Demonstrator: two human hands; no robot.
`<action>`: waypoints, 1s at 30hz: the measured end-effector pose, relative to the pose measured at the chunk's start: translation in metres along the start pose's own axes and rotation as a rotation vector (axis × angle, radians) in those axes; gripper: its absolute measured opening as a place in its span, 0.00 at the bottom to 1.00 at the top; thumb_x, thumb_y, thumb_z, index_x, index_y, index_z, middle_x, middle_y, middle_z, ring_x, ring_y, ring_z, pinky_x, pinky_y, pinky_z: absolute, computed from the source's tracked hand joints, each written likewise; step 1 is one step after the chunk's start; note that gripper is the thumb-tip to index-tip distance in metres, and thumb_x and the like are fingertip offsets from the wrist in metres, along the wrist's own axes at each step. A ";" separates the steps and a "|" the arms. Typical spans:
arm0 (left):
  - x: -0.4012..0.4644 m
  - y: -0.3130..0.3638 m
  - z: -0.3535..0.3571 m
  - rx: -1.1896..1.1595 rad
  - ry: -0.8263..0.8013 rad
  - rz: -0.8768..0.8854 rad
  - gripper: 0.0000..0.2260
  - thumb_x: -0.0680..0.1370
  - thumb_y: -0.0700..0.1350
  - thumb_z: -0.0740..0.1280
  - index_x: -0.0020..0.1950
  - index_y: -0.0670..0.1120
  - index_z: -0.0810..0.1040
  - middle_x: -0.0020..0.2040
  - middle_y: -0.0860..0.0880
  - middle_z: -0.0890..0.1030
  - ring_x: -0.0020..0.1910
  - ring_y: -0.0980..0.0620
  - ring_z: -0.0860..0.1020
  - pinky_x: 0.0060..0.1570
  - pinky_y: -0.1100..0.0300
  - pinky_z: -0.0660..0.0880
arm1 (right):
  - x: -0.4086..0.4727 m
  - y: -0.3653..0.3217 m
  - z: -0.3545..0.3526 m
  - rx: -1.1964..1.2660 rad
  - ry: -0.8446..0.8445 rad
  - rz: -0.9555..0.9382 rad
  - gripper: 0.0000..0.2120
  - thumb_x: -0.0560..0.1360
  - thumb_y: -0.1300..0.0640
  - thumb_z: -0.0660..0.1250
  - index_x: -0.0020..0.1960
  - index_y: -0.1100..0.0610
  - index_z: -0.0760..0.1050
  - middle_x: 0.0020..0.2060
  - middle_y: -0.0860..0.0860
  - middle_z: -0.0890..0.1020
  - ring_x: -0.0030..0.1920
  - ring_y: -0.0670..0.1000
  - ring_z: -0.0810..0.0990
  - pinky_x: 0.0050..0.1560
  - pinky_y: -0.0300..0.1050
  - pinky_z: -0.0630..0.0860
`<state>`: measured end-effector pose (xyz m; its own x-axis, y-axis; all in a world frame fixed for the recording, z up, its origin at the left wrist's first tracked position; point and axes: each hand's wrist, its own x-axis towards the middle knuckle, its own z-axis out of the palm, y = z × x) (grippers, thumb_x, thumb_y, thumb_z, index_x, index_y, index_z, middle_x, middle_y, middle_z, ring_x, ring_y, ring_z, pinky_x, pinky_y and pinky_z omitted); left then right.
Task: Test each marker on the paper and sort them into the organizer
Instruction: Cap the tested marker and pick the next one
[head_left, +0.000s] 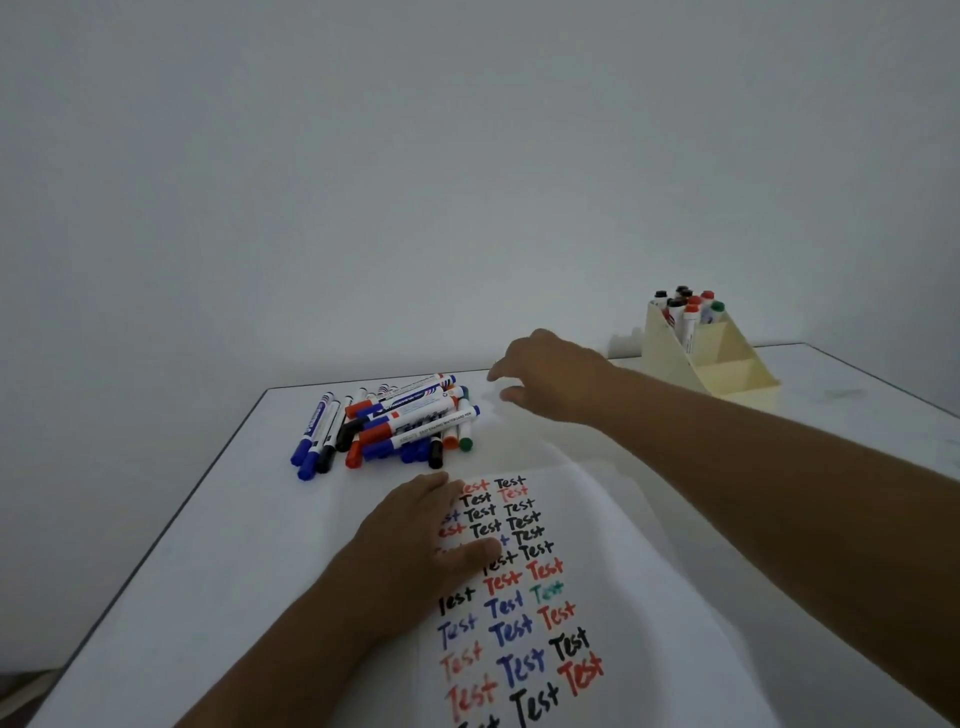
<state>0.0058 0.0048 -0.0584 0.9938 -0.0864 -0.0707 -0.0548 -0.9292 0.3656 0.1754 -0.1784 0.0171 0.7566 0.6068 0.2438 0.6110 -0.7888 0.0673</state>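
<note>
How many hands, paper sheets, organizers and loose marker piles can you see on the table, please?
Hands: 2, left hand and right hand
Paper: 1
Organizer: 1
Marker pile: 1
Total: 5

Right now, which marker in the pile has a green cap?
The green-capped marker at the right edge of the marker pile, beside an orange-capped one. Most of the others show blue, red or black caps.
</note>
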 end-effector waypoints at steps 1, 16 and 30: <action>0.000 0.000 0.000 -0.007 0.003 0.000 0.40 0.72 0.74 0.58 0.79 0.57 0.53 0.79 0.57 0.52 0.77 0.56 0.52 0.74 0.53 0.54 | 0.004 -0.007 0.006 0.012 -0.025 0.000 0.18 0.83 0.47 0.62 0.71 0.44 0.73 0.66 0.49 0.75 0.70 0.54 0.66 0.62 0.54 0.72; 0.004 -0.007 -0.002 0.003 0.453 0.098 0.22 0.76 0.66 0.61 0.66 0.57 0.72 0.64 0.58 0.70 0.67 0.58 0.62 0.64 0.61 0.60 | 0.011 -0.030 0.026 0.207 0.074 -0.032 0.08 0.81 0.53 0.66 0.59 0.51 0.80 0.48 0.46 0.79 0.51 0.51 0.75 0.51 0.49 0.74; 0.001 -0.001 -0.009 -0.137 0.698 0.184 0.22 0.80 0.58 0.53 0.68 0.50 0.71 0.58 0.56 0.74 0.59 0.61 0.69 0.61 0.60 0.71 | -0.092 -0.048 -0.026 0.856 0.256 0.125 0.08 0.78 0.56 0.71 0.51 0.42 0.80 0.37 0.38 0.82 0.39 0.38 0.78 0.40 0.30 0.72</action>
<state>0.0077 0.0091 -0.0503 0.8025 0.0546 0.5941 -0.2597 -0.8645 0.4304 0.0704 -0.1994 0.0162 0.8164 0.4005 0.4161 0.5699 -0.4423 -0.6926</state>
